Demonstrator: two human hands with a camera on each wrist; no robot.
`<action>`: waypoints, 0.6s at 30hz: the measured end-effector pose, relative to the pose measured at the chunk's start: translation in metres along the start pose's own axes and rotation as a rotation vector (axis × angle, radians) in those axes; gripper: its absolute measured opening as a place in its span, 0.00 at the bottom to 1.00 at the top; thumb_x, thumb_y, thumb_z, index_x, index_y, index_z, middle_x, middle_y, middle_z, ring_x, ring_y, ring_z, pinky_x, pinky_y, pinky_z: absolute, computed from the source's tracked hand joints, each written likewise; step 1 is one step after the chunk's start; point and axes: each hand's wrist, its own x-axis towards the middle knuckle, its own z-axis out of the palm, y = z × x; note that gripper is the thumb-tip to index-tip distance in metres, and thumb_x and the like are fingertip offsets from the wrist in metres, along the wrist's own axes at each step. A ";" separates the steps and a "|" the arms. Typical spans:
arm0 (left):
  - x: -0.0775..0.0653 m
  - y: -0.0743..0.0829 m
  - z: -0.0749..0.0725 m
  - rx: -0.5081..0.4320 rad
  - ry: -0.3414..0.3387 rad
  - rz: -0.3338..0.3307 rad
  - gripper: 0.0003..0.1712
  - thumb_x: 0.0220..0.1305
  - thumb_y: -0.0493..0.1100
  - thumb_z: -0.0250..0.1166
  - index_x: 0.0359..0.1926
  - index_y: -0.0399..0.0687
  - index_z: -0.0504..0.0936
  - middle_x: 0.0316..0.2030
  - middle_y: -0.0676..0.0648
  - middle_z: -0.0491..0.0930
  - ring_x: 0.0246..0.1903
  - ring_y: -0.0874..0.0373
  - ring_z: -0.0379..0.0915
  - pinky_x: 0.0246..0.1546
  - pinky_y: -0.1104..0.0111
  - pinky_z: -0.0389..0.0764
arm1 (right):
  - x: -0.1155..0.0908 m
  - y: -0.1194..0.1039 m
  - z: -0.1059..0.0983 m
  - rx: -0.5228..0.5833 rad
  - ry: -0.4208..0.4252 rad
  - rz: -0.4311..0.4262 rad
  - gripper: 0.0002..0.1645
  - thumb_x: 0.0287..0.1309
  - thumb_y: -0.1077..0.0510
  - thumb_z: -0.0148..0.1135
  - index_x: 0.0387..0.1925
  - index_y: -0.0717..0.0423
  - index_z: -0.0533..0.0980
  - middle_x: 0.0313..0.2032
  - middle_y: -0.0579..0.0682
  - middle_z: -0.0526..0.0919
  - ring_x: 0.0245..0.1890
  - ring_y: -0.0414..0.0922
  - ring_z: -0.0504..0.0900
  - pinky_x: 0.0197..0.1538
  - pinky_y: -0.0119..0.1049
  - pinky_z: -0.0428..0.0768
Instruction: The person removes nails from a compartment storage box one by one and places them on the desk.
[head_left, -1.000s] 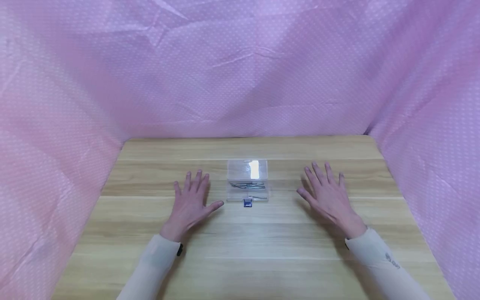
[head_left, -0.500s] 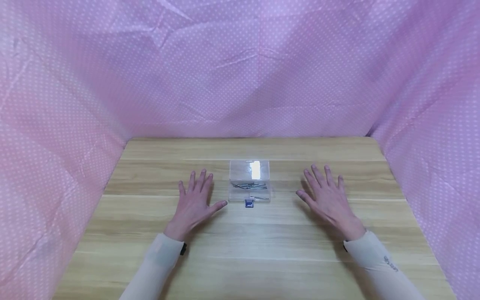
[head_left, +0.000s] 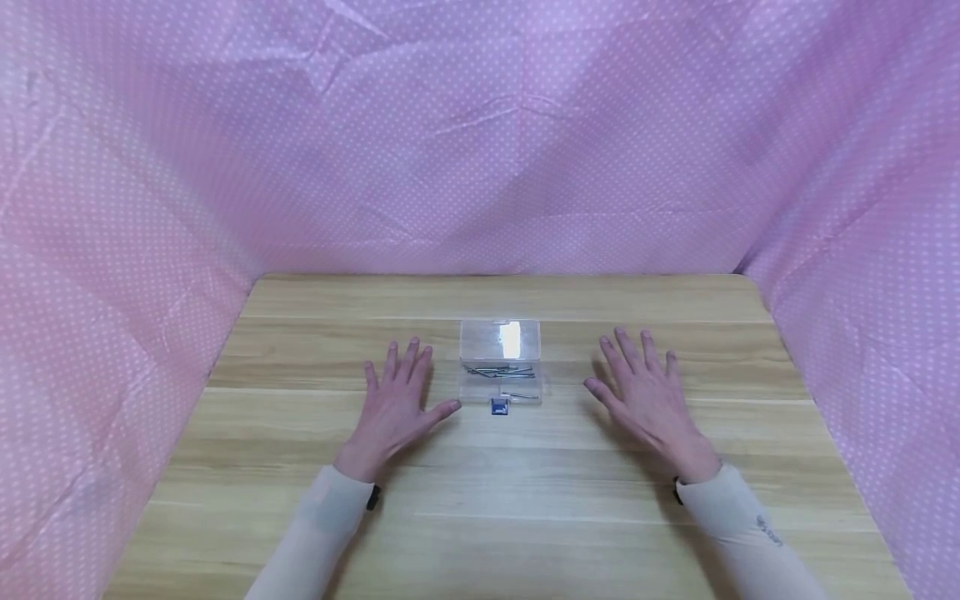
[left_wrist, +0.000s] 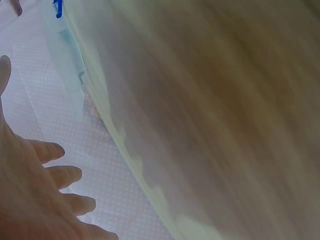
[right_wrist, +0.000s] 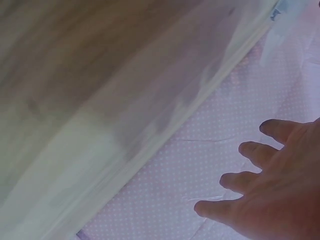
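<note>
A clear plastic box [head_left: 480, 389] stands on the table with its lid [head_left: 483, 340] raised toward the back and a blue latch [head_left: 499, 407] at its front. Several thin metal rods, perhaps screws or nails [head_left: 498, 372], lie in its rear part, and a single one [head_left: 519, 396] lies in front. Left of the box my left hand [head_left: 392, 412] spreads its fingers, the thumb tip close to the box's front left corner. My right hand [head_left: 651, 408] is spread on the other side, farther from the box. Both hands hold nothing and appear above the table.
The wooden table [head_left: 495, 517] reaches back to a pink dotted cloth [head_left: 480, 167], which hangs behind and on both sides. In the left wrist view, part of the box [left_wrist: 67, 55] shows at the upper left.
The view has shifted slightly. My right hand has moved a little left, toward the box, and my left hand a little right. Fingers stay spread, and the box's contents look the same.
</note>
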 end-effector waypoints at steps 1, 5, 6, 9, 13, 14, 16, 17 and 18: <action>0.000 0.001 0.000 -0.005 0.003 0.003 0.61 0.63 0.80 0.55 0.82 0.46 0.52 0.82 0.41 0.42 0.80 0.36 0.31 0.72 0.30 0.32 | 0.001 -0.002 -0.001 0.002 0.002 -0.003 0.47 0.75 0.29 0.44 0.81 0.53 0.56 0.81 0.60 0.51 0.79 0.70 0.42 0.70 0.79 0.42; 0.003 0.004 0.001 -0.024 0.009 0.012 0.61 0.63 0.80 0.55 0.82 0.47 0.52 0.82 0.42 0.42 0.80 0.37 0.30 0.73 0.30 0.33 | 0.003 -0.011 -0.002 0.009 0.005 -0.008 0.47 0.75 0.29 0.45 0.81 0.54 0.57 0.81 0.61 0.51 0.79 0.70 0.43 0.71 0.79 0.43; 0.004 0.005 0.002 -0.028 0.014 0.016 0.61 0.63 0.80 0.55 0.82 0.47 0.52 0.82 0.41 0.42 0.80 0.36 0.30 0.73 0.30 0.33 | 0.004 -0.014 -0.002 0.009 0.006 -0.011 0.47 0.75 0.29 0.45 0.81 0.54 0.57 0.81 0.61 0.51 0.78 0.70 0.43 0.71 0.79 0.44; 0.006 0.007 0.001 -0.037 0.025 0.028 0.60 0.64 0.79 0.56 0.82 0.47 0.52 0.82 0.41 0.44 0.80 0.36 0.32 0.72 0.29 0.36 | 0.007 -0.021 -0.002 0.017 0.000 -0.016 0.47 0.75 0.30 0.45 0.81 0.53 0.57 0.81 0.60 0.50 0.79 0.70 0.43 0.71 0.78 0.45; 0.010 0.010 0.000 -0.072 0.033 0.042 0.59 0.64 0.78 0.57 0.82 0.47 0.54 0.82 0.41 0.47 0.80 0.36 0.34 0.73 0.29 0.37 | 0.010 -0.029 -0.002 0.051 -0.010 -0.029 0.46 0.75 0.31 0.45 0.81 0.53 0.56 0.81 0.59 0.48 0.79 0.69 0.42 0.72 0.76 0.45; 0.011 0.011 -0.001 -0.082 0.032 0.045 0.59 0.64 0.78 0.57 0.82 0.47 0.54 0.81 0.41 0.48 0.80 0.37 0.35 0.73 0.29 0.37 | 0.011 -0.031 -0.001 0.062 -0.009 -0.033 0.46 0.76 0.31 0.45 0.81 0.53 0.55 0.81 0.59 0.48 0.79 0.69 0.43 0.73 0.76 0.46; 0.012 0.012 -0.001 -0.098 0.032 0.052 0.58 0.64 0.78 0.57 0.82 0.48 0.54 0.81 0.41 0.51 0.80 0.37 0.37 0.73 0.29 0.38 | 0.012 -0.035 0.000 0.089 -0.002 -0.041 0.45 0.76 0.32 0.44 0.81 0.54 0.56 0.81 0.59 0.48 0.79 0.68 0.43 0.73 0.75 0.47; 0.013 0.013 -0.001 -0.104 0.028 0.054 0.58 0.65 0.78 0.57 0.82 0.48 0.55 0.80 0.41 0.52 0.80 0.37 0.39 0.73 0.30 0.39 | 0.013 -0.036 0.001 0.103 0.002 -0.045 0.44 0.77 0.33 0.45 0.81 0.54 0.57 0.81 0.60 0.49 0.79 0.68 0.44 0.73 0.75 0.48; 0.014 0.013 -0.001 -0.108 0.026 0.057 0.58 0.65 0.77 0.58 0.82 0.47 0.55 0.80 0.41 0.54 0.79 0.37 0.42 0.73 0.29 0.40 | 0.014 -0.038 0.002 0.112 0.006 -0.051 0.44 0.77 0.33 0.45 0.80 0.54 0.57 0.81 0.60 0.50 0.79 0.68 0.45 0.73 0.75 0.48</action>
